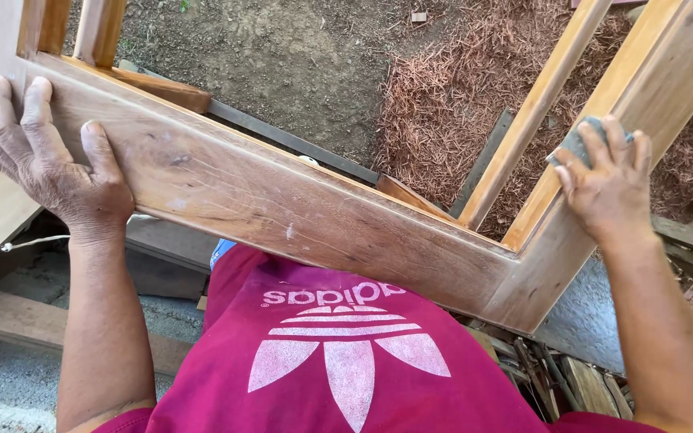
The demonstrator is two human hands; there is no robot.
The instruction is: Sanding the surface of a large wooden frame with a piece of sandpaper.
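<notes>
The wooden frame (282, 208) stands on edge against the person's body, its broad bottom rail running from upper left down to a mitred-looking corner at lower right, where a side rail rises toward the top right. At the frame's left end, the left hand (50, 160) is clamped over the rail's top edge, fingers spread flat on the face and thumb on the near side, steadying it. Just above the frame's lower-right corner, the right hand (603, 188) is closed around a small grey sanding pad (575, 144), pressing it against the side rail. 2 thinner inner bars rise from the frame beside that hand. The bottom rail's face looks partly worked: pale, dusty, scuffed patches show near the left hand and along the middle, while darker, glossier stretches remain toward the corner, so smoothing seems well begun but uneven. The side rail above the pad looks pale and clean; how much of it is finished cannot be told. Beyond the frame lie bare dirt and reddish wood shavings (459, 104); below it, scrap planks (10, 313).
</notes>
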